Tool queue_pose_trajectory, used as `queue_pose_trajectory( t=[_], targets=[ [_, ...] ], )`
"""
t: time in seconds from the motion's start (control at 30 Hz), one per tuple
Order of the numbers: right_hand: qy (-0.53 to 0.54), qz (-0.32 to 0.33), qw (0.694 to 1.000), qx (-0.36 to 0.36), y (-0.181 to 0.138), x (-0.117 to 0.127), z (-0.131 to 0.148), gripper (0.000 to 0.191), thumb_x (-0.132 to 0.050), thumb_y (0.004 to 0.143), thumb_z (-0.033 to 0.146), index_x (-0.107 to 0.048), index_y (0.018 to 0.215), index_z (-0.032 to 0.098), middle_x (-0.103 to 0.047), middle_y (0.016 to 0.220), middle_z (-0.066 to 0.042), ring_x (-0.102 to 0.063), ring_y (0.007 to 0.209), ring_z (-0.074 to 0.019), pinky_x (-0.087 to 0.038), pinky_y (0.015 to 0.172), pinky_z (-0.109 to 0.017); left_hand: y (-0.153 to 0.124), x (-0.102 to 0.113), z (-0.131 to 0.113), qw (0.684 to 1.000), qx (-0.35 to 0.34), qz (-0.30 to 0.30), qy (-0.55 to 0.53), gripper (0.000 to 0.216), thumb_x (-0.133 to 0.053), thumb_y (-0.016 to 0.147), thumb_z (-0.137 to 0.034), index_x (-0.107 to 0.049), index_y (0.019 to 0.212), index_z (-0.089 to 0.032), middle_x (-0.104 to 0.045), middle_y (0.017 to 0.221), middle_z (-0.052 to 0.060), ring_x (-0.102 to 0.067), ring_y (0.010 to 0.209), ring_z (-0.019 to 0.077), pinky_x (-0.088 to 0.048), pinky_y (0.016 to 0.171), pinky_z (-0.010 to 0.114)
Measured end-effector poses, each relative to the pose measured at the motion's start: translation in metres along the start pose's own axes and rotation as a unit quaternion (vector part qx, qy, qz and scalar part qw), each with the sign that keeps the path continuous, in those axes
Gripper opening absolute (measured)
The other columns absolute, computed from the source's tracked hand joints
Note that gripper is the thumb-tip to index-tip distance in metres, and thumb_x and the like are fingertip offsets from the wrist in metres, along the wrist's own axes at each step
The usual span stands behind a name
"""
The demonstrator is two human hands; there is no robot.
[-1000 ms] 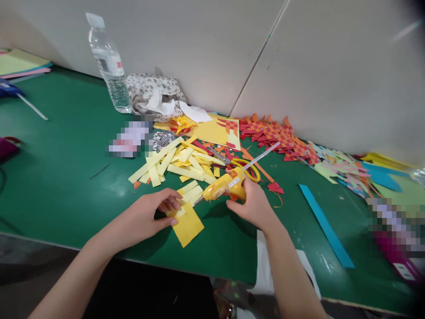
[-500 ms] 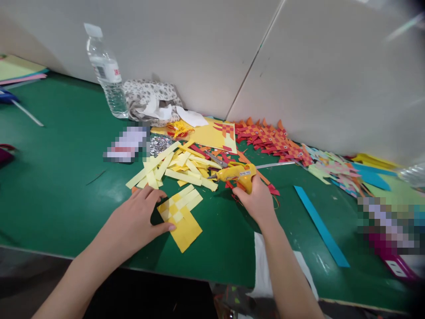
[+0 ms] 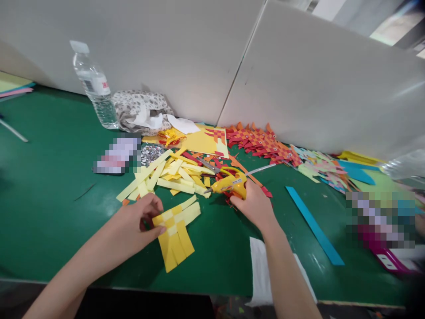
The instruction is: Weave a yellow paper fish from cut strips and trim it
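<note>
My left hand point(image 3: 148, 221) pinches the left edge of a woven paper piece point(image 3: 175, 230), made of deep yellow and pale yellow strips in a checker pattern. Its loose strip ends spread to the right and toward me. My right hand point(image 3: 254, 204) grips a yellow hot glue gun point(image 3: 229, 185) by its handle, with the nozzle pointing left and a clear glue stick point(image 3: 262, 169) out of its back. The nozzle is above and right of the woven piece, apart from it. A pile of yellow paper strips point(image 3: 175, 173) lies behind. Scissors point(image 3: 212, 167) lie partly hidden behind the glue gun.
A water bottle point(image 3: 94, 88), a patterned pouch point(image 3: 142, 108) and a phone point(image 3: 117, 155) stand or lie at back left. Red-orange woven paper fish point(image 3: 262, 144) line the partition point(image 3: 186, 57). A blue strip point(image 3: 314, 226) and a white tissue point(image 3: 260, 270) are at right.
The woven piece has been lifted and tilted in my left hand, and its yellow strip ends have fanned apart. My right hand still holds the glue gun. The view has shifted slightly.
</note>
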State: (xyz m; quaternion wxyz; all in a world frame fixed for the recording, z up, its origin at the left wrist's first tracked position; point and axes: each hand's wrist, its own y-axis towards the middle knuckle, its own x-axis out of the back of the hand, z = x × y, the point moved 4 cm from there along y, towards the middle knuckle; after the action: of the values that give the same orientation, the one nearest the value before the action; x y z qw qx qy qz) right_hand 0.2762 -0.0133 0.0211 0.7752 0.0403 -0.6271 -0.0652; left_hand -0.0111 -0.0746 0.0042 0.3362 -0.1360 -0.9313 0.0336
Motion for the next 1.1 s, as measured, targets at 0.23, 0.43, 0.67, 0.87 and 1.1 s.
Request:
queue_pose_trajectory(
  t=[0.23, 0.43, 0.67, 0.87, 1.1],
  targets=[
    [-0.067, -0.087, 0.992, 0.056, -0.001, 0.001, 0.003, 0.044, -0.057, 0.068, 0.046, -0.05, 0.101, 0.018, -0.057, 0.093, -0.01, -0.054, 0.09, -0.0283, -0.042, 0.067, -0.035, -0.005, 0.04, -0.004, 0.956, 0.076, -0.113, -0.26, 0.047, -0.07, 0.066, -0.042, -0.056, 0.106, -0.022, -0.064, 0.103, 0.003, -0.059, 0.086, 0.0199, -0.051, 0.07, 0.028],
    [-0.053, -0.183, 0.981, 0.044, -0.005, 0.018, 0.007, 0.049, -0.058, 0.07, 0.038, -0.047, 0.111, 0.015, -0.054, 0.108, -0.014, -0.05, 0.099, -0.0311, -0.042, 0.078, -0.041, 0.017, 0.053, -0.022, 0.938, 0.023, -0.126, -0.323, 0.029, -0.069, 0.071, -0.034, -0.062, 0.097, -0.022, -0.064, 0.095, -0.001, -0.056, 0.073, 0.0103, -0.05, 0.061, 0.019],
    [0.231, -0.224, 0.943, 0.079, -0.01, 0.041, 0.033, 0.025, -0.052, 0.081, 0.039, -0.057, 0.096, 0.02, -0.061, 0.094, -0.008, -0.058, 0.085, -0.0218, -0.046, 0.076, -0.035, 0.043, 0.049, -0.048, 0.96, -0.034, -0.054, -0.273, 0.025, -0.065, 0.073, -0.035, -0.061, 0.092, -0.019, -0.064, 0.085, 0.0, -0.057, 0.068, 0.011, -0.049, 0.055, 0.019],
    [0.414, 0.002, 0.909, 0.06, -0.001, 0.021, 0.087, 0.042, -0.072, 0.062, 0.047, -0.062, 0.093, 0.021, -0.067, 0.085, -0.002, -0.062, 0.074, -0.0196, -0.049, 0.061, -0.028, 0.067, 0.029, -0.066, 0.963, -0.078, 0.02, -0.258, 0.028, -0.065, 0.07, -0.033, -0.058, 0.093, -0.017, -0.067, 0.084, 0.002, -0.063, 0.075, 0.0172, -0.053, 0.059, 0.026],
    [0.507, 0.003, 0.862, -0.003, 0.008, -0.006, 0.084, 0.028, -0.071, 0.065, 0.04, -0.062, 0.081, 0.019, -0.066, 0.074, -0.001, -0.062, 0.067, -0.0177, -0.05, 0.059, -0.028, 0.082, 0.012, -0.04, 0.961, -0.069, 0.027, -0.267, 0.04, -0.067, 0.069, -0.036, -0.056, 0.101, -0.016, -0.07, 0.084, 0.005, -0.066, 0.073, 0.0202, -0.054, 0.061, 0.031]
  ],
)
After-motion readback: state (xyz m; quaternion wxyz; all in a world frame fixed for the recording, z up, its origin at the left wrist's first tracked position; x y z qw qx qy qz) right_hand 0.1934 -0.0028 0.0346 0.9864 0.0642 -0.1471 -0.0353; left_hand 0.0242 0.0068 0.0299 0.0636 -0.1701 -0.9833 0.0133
